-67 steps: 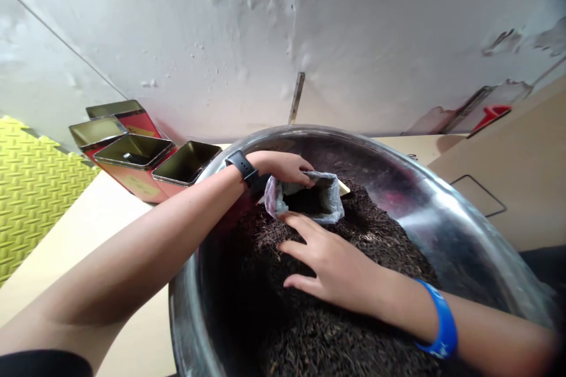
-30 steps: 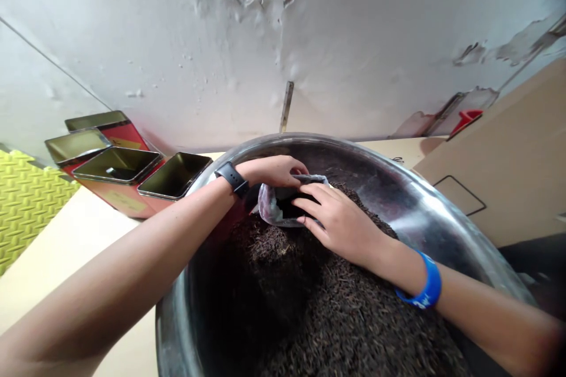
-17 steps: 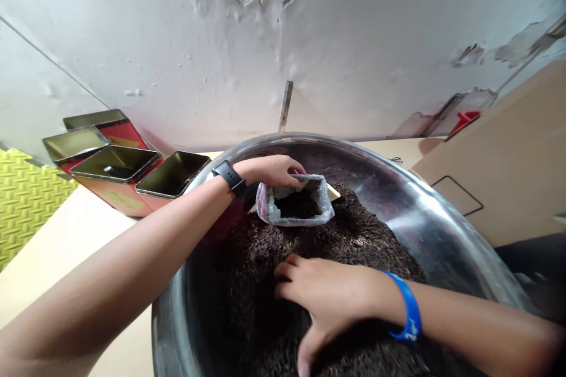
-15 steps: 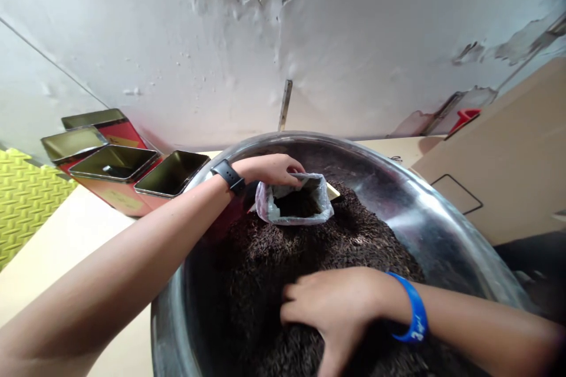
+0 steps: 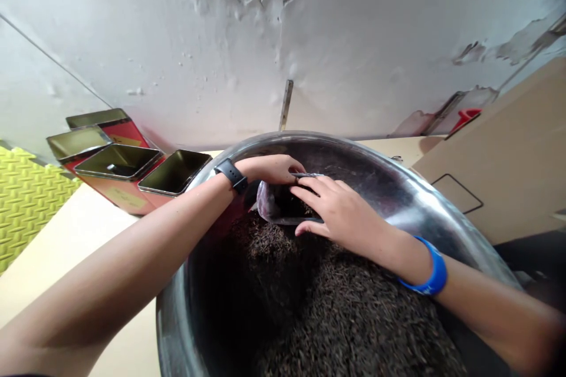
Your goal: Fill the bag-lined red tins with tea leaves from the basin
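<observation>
A tin with a clear plastic liner (image 5: 266,203) folded over its rim stands in dark, dry loose tea leaves (image 5: 362,312). The leaves lie heaped in a large metal basin (image 5: 171,321). My left hand (image 5: 280,169), below a black watch, is closed on the far rim of the lined tin. Over the tin's right side lies my right hand (image 5: 347,212), with a blue wristband behind it. Its fingers stretch across the opening and its thumb is apart at the near rim. The hand covers much of the opening; dark leaves show inside.
Several open red tins (image 5: 118,162) stand left of the basin on a pale tabletop (image 5: 53,247). Yellow foam matting (image 5: 30,200) lies further left. A peeling wall (image 5: 354,41) rises behind the basin, and a cardboard box (image 5: 508,171) stands at the right.
My right hand has risen from the tea leaves, moving forward to the mouth of the lined tin. My left hand keeps its hold on the tin's rim.
</observation>
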Demonstrator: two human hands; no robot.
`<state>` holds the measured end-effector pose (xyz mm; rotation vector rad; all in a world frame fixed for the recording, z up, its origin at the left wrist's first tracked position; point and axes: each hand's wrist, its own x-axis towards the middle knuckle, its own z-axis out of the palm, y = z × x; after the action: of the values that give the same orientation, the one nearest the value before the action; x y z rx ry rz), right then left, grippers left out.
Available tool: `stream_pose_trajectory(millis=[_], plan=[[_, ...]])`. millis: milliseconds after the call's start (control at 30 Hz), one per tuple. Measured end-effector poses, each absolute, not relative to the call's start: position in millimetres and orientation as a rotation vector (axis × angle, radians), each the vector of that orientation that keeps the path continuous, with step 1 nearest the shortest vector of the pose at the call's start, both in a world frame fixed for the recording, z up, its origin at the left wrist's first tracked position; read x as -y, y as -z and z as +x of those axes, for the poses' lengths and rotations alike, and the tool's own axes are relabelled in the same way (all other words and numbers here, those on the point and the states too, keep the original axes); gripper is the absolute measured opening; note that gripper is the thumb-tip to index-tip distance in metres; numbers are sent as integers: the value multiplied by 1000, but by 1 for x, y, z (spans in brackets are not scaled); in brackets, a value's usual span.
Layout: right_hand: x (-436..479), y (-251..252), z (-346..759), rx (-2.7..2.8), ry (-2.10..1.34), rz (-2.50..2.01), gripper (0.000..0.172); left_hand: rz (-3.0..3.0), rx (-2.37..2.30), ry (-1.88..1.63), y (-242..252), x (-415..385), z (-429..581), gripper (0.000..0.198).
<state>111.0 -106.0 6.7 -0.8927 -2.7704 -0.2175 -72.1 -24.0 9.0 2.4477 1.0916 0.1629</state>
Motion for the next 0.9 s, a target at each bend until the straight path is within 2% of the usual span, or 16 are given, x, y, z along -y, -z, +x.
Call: stream_pose_trajectory(millis=[33,100,167,233,300,367,433,600,733,900], plan=[[106,-6,111,2756,254,-871,53,2454,-1092,-167,-9,24,-72,37],[113,-3,111,2786,204,-825,44,2459,-1087,-169,-9,24,-73,36],[124,4,109,2885,35,-738,35,2445,-1082,-167,-7,22,-74,37],[134,16,108,3031,-202,-596,36,2418,-1082,-161,-4,20,-74,38],[141,29,108,3163,-357,-482,45,2400,-1081,-158,-2,18,-75,38],[145,38,109,3271,-371,-455,62,2399,-1080,-156,-1,16,-75,38],[147,40,109,3398,-404,-385,71,2405,-1076,-154,-1,16,-75,37],[156,28,106,3673,-627,-82,61,2404,-1062,-156,-2,17,-74,37],[159,17,108,3746,-682,-172,45,2397,-1054,-159,-1,17,-74,37],[137,-6,114,3347,-644,-502,30,2423,-1047,-161,-4,19,-74,36]])
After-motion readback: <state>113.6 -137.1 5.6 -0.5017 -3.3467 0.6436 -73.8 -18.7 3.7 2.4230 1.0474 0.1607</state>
